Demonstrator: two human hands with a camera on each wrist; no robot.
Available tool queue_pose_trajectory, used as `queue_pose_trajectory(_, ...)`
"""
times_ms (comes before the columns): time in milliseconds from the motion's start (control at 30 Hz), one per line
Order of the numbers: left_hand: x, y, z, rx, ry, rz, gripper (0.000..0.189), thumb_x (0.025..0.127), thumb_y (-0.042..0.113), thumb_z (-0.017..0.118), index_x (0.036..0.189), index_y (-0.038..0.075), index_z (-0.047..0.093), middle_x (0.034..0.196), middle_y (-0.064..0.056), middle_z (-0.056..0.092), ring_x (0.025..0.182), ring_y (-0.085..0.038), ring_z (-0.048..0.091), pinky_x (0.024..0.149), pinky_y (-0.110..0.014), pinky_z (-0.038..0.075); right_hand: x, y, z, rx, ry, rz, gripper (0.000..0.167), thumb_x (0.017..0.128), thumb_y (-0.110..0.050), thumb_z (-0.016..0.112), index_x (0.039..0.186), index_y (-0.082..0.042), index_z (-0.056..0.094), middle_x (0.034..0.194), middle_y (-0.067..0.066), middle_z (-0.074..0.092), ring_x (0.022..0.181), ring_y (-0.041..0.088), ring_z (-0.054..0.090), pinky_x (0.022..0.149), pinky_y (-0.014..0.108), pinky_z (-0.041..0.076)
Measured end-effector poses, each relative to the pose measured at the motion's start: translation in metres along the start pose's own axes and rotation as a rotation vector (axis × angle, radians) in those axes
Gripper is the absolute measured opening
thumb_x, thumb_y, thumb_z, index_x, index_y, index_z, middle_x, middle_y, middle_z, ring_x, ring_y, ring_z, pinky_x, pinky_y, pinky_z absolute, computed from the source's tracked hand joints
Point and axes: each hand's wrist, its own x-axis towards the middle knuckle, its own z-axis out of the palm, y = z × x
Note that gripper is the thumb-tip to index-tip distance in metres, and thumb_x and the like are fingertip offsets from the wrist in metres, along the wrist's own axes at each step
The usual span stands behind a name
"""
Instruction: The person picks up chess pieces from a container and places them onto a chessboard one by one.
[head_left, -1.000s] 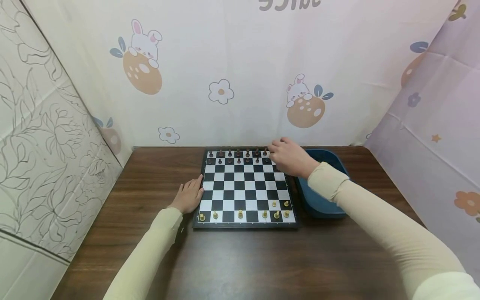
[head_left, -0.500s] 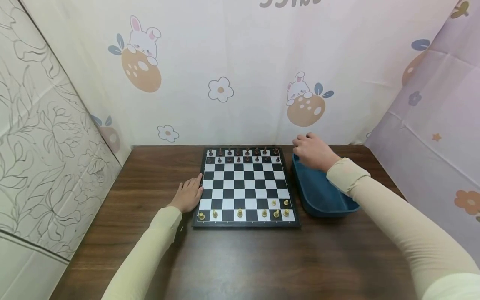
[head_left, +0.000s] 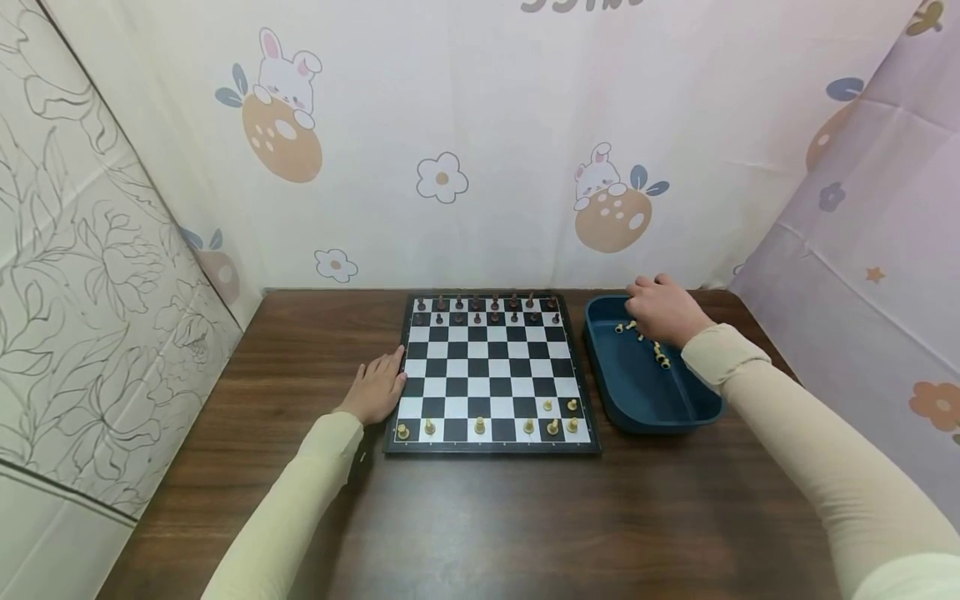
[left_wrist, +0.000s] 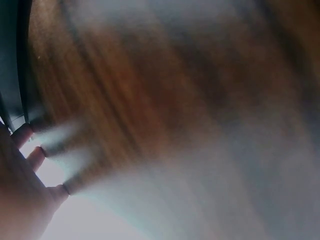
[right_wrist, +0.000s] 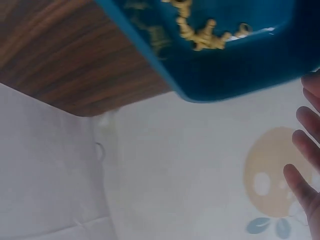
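Pale cloth (head_left: 506, 117) backs your wooden table (head_left: 480, 517), bearing a chessboard (head_left: 480, 368) and, rightward, a blue tray (head_left: 647, 402). Your left hand (head_left: 374, 390), straight-fingered, touches the board's left edge; your right hand (head_left: 665, 312), fingers apart, hangs over the tray, near its yellow pieces (head_left: 664, 363).

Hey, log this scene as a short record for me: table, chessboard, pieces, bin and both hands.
Table: brown wood grain
Chessboard: black and white squares, dark frame
Dark pieces: two rows at the far end
Light pieces on board: eight, in the two nearest rows
Bin: blue, right of the board
Pieces in bin: several light ones
Left hand: on the table, at the board's left edge
Right hand: over the bin's far part, no held piece visible
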Motion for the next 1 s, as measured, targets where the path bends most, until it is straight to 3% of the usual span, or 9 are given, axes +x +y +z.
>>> queue_pose_trajectory(200,0.001,-0.002,0.002,-0.002,0.0,-0.005,0.056,0.104,0.029,0.029,0.153,0.006,0.015,0.153,-0.018,0.026,0.14,-0.036,0.021,0.112,-0.058,0.008,-0.012,0.004,0.021,0.015,-0.047,0.026,0.017,0.075,0.001,0.073,0.064,-0.008,0.065,0.067,0.006,0.051,0.069,0.026,0.05,0.065,0.045,0.046)
queue_pose_trajectory(433,-0.001,-0.002,0.002,-0.002,0.0,0.002,0.057,0.104,0.029,0.03,0.153,0.005,0.015,0.153,-0.018,0.026,0.14,-0.037,0.022,0.112,-0.059,0.008,-0.023,0.003,0.048,0.035,-0.093,0.044,0.019,0.074,-0.002,0.076,0.063,-0.011,0.064,0.067,0.005,0.052,0.068,0.026,0.048,0.06,0.043,0.041)
queue_pose_trajectory(667,-0.001,-0.002,0.002,-0.001,0.006,0.003,0.057,0.103,0.029,0.03,0.153,0.004,0.016,0.152,-0.018,0.028,0.139,-0.037,0.023,0.111,-0.059,0.009,-0.025,0.003,0.061,0.015,-0.133,0.074,0.008,0.076,-0.007,0.077,0.073,-0.007,0.07,0.072,0.009,0.061,0.07,0.027,0.052,0.063,0.045,0.045)
queue_pose_trajectory(1000,0.002,-0.003,0.004,0.006,0.004,-0.005,0.057,0.103,0.031,0.029,0.153,0.006,0.016,0.153,-0.017,0.028,0.14,-0.036,0.023,0.112,-0.058,0.009,-0.029,0.004,0.077,-0.027,-0.213,0.114,0.012,0.076,-0.014,0.077,0.074,-0.006,0.068,0.068,0.008,0.061,0.067,0.026,0.052,0.063,0.044,0.044)
